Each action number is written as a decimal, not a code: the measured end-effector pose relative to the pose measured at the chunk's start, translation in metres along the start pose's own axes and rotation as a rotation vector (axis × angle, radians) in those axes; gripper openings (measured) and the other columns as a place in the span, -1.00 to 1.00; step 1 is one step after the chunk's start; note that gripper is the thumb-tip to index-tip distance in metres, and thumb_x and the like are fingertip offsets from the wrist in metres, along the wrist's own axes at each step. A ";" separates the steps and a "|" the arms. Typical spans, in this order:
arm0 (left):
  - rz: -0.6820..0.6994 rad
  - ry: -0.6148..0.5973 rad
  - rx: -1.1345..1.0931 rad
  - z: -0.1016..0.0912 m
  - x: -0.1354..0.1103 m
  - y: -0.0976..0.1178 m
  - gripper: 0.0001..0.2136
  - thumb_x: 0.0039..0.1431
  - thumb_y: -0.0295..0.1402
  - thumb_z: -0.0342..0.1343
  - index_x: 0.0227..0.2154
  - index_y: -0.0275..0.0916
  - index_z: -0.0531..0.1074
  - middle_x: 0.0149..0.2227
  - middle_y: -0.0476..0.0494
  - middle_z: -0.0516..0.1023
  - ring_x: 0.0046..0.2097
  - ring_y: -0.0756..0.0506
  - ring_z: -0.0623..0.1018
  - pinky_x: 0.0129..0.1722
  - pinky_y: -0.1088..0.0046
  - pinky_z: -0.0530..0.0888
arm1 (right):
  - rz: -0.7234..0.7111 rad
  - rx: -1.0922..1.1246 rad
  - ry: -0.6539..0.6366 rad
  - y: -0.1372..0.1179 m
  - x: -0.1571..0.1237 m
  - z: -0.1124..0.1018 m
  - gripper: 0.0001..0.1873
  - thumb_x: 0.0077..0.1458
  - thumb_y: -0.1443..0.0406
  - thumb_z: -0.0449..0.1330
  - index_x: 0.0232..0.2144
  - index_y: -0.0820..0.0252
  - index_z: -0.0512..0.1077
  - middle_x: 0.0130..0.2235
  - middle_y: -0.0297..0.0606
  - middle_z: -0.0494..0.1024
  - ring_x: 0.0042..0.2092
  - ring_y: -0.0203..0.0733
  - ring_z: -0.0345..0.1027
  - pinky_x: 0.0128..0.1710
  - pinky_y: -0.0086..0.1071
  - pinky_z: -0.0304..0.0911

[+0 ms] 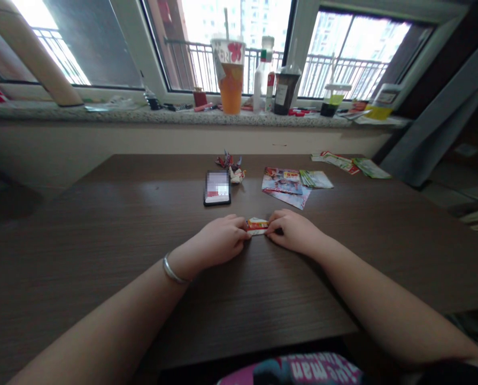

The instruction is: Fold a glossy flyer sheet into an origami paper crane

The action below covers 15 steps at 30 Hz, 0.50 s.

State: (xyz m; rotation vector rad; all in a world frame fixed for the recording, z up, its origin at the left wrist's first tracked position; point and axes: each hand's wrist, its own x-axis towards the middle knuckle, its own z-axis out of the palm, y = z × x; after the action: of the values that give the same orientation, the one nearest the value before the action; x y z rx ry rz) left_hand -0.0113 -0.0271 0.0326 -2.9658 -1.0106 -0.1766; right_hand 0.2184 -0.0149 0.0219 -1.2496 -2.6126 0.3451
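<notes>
A small folded piece of printed paper (257,225), white with red and orange, lies on the table between my two hands. My left hand (225,239), with a silver bangle (172,269) at the wrist, pinches its left end. At its right end, the fingertips of my right hand (293,230) are closed on the paper. Just beyond stands a phone-like device (217,188) with a blurred screen. Beside that device sit a white folded paper figure (237,175) and a dark red and purple one (228,160).
Printed sheets (283,181) and green-edged leaflets (316,179) lie right of centre, with more paper strips (340,162) at the far right. A stone windowsill (175,118) behind the table (102,224) holds a tall orange drink (231,85), bottles (260,80), a dark cup (286,91) and markers.
</notes>
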 end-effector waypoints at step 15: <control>-0.025 0.138 0.098 0.020 0.003 0.005 -0.75 0.23 -0.45 -0.01 -0.08 -0.21 0.46 -0.17 -0.18 0.50 -0.19 -0.12 0.44 -0.16 0.31 0.44 | 0.055 -0.150 0.128 -0.014 0.001 0.001 -0.81 0.18 0.28 0.09 -0.25 0.19 0.48 -0.22 -0.19 0.55 -0.12 -0.14 0.35 -0.10 -0.34 0.20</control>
State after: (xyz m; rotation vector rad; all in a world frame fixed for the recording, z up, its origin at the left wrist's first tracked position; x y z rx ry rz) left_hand -0.0038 -0.0287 0.0132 -2.8106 -1.0093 -0.3177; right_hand 0.2071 -0.0226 0.0254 -1.3454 -2.5380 0.0763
